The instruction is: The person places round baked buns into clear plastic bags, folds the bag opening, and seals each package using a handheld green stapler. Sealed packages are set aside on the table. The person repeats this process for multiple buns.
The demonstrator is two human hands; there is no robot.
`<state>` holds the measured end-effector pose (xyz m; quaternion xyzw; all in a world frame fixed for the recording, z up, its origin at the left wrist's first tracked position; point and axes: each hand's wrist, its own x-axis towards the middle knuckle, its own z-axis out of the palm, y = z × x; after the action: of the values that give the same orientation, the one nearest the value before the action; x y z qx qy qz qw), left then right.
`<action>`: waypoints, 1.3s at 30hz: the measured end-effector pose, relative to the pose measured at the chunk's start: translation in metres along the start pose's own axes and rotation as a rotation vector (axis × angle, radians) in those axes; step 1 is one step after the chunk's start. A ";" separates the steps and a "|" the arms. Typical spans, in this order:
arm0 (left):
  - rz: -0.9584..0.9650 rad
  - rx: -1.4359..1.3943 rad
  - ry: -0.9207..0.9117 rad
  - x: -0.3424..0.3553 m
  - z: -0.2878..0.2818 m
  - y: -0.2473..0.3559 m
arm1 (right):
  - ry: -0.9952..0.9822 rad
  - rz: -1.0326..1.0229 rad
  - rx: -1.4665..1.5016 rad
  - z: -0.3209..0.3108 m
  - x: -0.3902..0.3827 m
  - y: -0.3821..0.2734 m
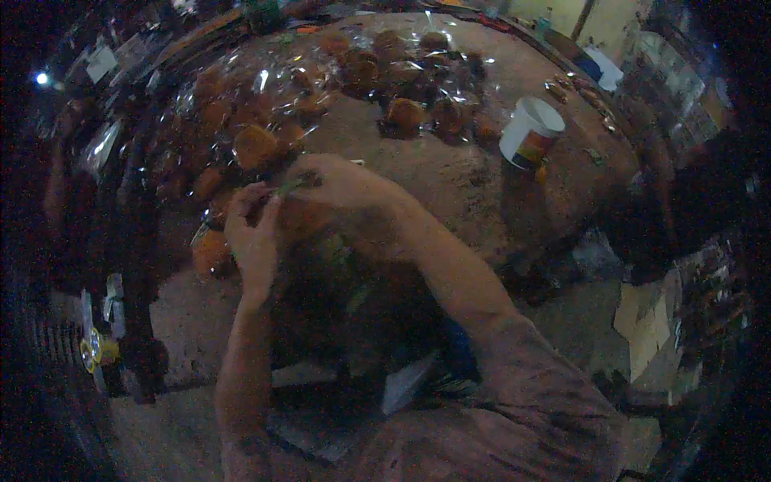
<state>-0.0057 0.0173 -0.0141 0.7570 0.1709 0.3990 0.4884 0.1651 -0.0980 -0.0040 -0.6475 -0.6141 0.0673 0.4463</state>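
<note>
Bridging left hand [255, 229] and right hand [341, 183], a small green piece [290, 186] is seemingly pinched by both sets of fingers [303, 165] for steadiness.

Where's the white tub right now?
In the head view, the white tub is at upper right on the brown table, just right of the plastic-wrapped brown items, beyond the right hand.

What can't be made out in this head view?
All in the head view:
- The small green piece between the left hand and right hand: shape and grip, partly covered by the hands and blurred.
- The orange-brown rounded things: exact count, hidden by glare on clear plastic and dimness.
- The white tub: bottom inside, hidden by its wall.
- The left forearm: cut off by the lower edge.
</note>
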 end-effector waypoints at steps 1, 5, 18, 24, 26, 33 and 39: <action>-0.058 -0.069 0.045 0.001 0.000 -0.002 | 0.000 0.022 -0.015 -0.003 -0.001 0.002; -0.105 -0.056 0.143 0.006 -0.003 -0.016 | 0.096 0.205 0.149 -0.039 -0.007 0.019; -0.184 -0.254 0.125 0.011 -0.002 -0.028 | 0.917 0.403 0.464 -0.051 0.008 0.056; -0.162 -0.249 0.099 0.011 -0.005 -0.023 | 0.359 0.172 -0.216 -0.009 0.003 0.027; -0.095 -0.168 0.095 0.011 -0.003 -0.021 | 0.295 0.116 -0.285 -0.004 0.002 0.025; -0.067 -0.064 0.061 0.010 -0.005 -0.022 | 0.304 0.132 -0.273 -0.006 0.003 0.018; -0.107 -0.178 0.045 0.009 -0.003 -0.018 | 0.398 0.106 -0.237 -0.009 0.001 0.018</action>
<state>0.0001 0.0329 -0.0260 0.6913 0.1860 0.4028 0.5703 0.1839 -0.0991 -0.0101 -0.7271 -0.4826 -0.1112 0.4754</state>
